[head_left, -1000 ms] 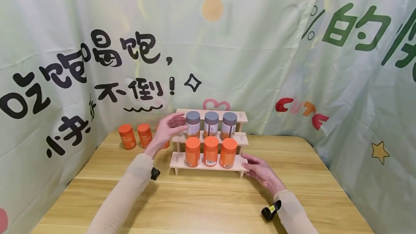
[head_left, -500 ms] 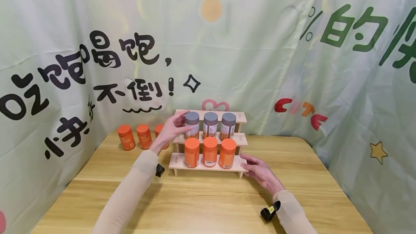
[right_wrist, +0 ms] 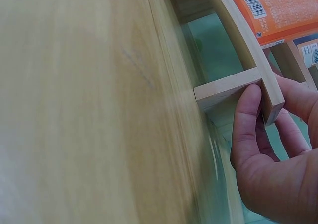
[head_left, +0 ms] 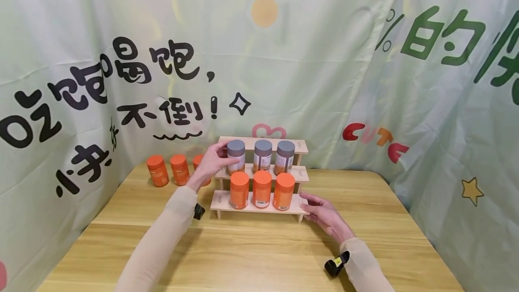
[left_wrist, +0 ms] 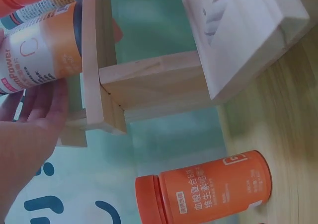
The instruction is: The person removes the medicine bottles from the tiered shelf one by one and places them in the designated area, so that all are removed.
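From my end, the left hand is curled round the leftmost grey-lidded jar, thumb in front and fingers behind, with the jar upright at the middle tier of the wooden stand. The right hand pinches the right end of the bottom board. I'd want that pinch firm so the stand can't skid, and any shift of the jar level and light. Its base seems to meet the tier, though the thumb side is poorly seen. Two more grey-lidded jars stand to its right; three front orange jars crowd the approach. Across the desk, three other orange jars stand left, one partly hidden behind the left hand.
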Demonstrator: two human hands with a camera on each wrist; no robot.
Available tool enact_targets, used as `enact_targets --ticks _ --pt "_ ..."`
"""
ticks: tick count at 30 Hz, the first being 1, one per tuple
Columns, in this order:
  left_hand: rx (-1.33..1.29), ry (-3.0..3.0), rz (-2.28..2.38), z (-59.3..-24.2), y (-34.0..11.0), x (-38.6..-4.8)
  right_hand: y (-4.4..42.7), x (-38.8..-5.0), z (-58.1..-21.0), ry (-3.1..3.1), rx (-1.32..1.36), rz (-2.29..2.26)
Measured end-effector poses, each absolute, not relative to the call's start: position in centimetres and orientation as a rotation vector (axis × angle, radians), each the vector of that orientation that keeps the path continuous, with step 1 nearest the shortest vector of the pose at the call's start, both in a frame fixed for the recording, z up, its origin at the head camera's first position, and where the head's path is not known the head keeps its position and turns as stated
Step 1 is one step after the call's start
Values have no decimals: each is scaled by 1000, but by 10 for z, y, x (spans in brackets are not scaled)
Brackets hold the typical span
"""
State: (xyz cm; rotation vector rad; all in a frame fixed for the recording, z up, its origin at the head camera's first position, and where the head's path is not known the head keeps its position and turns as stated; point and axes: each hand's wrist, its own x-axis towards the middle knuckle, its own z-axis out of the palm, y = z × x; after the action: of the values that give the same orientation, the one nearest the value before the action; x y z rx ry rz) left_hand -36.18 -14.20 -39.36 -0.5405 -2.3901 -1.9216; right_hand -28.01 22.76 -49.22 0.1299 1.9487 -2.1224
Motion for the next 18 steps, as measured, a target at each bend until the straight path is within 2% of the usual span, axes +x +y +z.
enact_targets --ticks 11,18 --pt "-295 -2301 -1907 -385 -159 -353 227 -282 -497 1938 140 -2141" --pt "-225 -2220 -1940 -388 -180 -349 229 -283 -497 1931 129 -2139"
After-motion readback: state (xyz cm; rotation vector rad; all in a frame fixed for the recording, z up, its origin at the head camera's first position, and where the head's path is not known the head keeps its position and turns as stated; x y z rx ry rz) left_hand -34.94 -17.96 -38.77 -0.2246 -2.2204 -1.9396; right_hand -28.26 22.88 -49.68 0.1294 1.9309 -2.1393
